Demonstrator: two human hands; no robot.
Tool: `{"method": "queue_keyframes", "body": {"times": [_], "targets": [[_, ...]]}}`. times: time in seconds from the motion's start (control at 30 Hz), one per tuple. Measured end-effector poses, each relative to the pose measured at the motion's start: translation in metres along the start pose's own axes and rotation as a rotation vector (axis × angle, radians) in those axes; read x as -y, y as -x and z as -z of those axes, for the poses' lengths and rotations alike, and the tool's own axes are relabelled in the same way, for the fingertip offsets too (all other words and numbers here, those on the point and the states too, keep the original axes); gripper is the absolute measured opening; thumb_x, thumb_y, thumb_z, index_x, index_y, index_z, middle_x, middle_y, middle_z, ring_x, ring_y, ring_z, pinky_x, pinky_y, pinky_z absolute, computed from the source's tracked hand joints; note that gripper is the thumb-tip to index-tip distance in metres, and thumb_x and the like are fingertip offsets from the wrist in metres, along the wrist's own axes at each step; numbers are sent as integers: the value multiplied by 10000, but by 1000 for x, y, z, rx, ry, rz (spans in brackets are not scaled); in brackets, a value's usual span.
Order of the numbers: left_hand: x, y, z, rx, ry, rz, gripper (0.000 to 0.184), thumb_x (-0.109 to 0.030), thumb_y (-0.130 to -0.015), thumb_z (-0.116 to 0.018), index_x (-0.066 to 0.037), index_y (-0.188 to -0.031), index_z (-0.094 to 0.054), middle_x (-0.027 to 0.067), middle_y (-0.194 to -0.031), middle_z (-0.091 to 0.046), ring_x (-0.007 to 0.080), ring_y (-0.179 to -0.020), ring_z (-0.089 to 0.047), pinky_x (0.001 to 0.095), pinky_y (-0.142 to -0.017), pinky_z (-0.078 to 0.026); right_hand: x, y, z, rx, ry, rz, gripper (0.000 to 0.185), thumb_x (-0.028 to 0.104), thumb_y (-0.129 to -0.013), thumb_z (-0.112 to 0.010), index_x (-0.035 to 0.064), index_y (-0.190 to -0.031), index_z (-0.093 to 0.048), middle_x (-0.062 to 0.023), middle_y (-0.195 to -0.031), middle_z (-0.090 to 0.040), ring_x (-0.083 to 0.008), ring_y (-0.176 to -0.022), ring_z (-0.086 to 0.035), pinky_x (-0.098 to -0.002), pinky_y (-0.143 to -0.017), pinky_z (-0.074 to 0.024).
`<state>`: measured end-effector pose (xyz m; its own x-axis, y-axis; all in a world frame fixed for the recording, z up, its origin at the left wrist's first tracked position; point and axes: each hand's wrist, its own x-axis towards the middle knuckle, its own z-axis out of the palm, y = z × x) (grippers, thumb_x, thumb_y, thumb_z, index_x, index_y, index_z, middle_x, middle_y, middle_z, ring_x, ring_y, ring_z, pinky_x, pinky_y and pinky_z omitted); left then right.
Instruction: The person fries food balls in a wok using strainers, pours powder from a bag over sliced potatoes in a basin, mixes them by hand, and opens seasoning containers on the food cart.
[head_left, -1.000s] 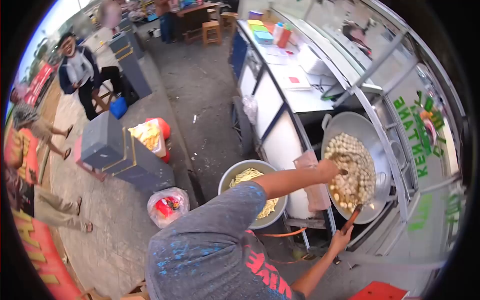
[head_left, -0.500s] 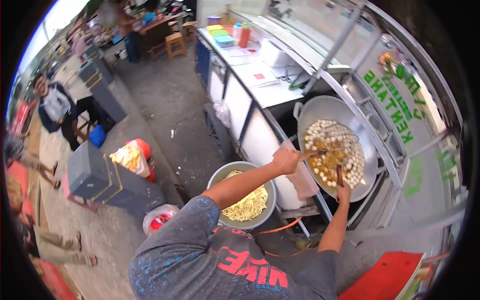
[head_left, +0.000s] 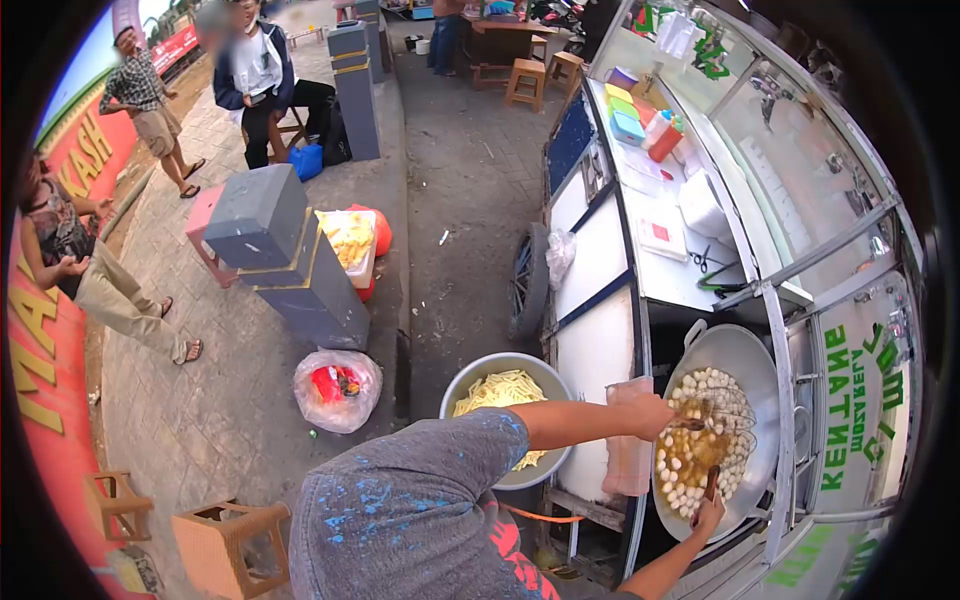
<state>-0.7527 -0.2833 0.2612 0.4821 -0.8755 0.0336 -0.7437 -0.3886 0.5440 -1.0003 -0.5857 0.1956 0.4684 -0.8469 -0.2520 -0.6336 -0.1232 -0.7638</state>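
A large metal wok holds bubbling oil and many pale round pieces of food. My left hand is closed around a wooden-handled utensil reaching over the oil from the wok's left side. At the near side, my right hand grips a second utensil by its dark wooden handle, pointing into the oil. A wire skimmer lies among the pieces; which handle it belongs to I cannot tell. Beside my left forearm, a grey basin holds pale potato sticks.
The wok is set in a white cart with glass panels and metal posts. Sauce bottles, scissors and boxes stand on its counter. Grey posts, a plastic bag, stools and several people are to the left.
My view has swung left, so the cart and wok appear farther right and lower. Both hands still hold their handles over the wok; the utensils have shifted slightly in the oil.
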Motion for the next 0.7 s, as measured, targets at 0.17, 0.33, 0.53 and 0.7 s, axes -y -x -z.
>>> {"method": "queue_keyframes", "body": {"times": [0.17,0.33,0.53,0.7], "targets": [[2,12,19,-36,46,48,147,-118,-644,-672,-26,-755,-698,181,-788,-693,341,-766,-694,438,-651,-551,-11,39,18,-66,223,-1,386,60,-855,-451,57,-1219,-582,-100,-674,-588,-240,-488,-560,-372,-441,-431],[7,-9,-12,-149,106,155,160,-113,-621,-684,-33,-759,-699,173,-808,-695,327,-775,-695,416,-669,-554,-1,-3,-17,-211,498,95,419,68,-851,-466,70,-1257,-571,-133,-815,-636,-288,-640,-617,-401,-569,-475],[-3,-1,21,-101,38,80,202,-124,-664,-661,-18,-829,-707,194,-850,-697,335,-802,-697,430,-724,-554,22,33,45,-263,831,137,506,96,-837,-515,113,-1343,-532,-167,-1208,-625,-365,-1084,-600,-444,-935,-446],[20,-10,32,-165,-74,10,273,-224,-771,-652,-73,-997,-627,177,-798,-680,370,-735,-672,491,-634,-530,56,136,91,-349,762,31,578,44,-796,-515,203,-1352,-530,-192,-1014,-676,-363,-920,-661,-481,-766,-502]]}}
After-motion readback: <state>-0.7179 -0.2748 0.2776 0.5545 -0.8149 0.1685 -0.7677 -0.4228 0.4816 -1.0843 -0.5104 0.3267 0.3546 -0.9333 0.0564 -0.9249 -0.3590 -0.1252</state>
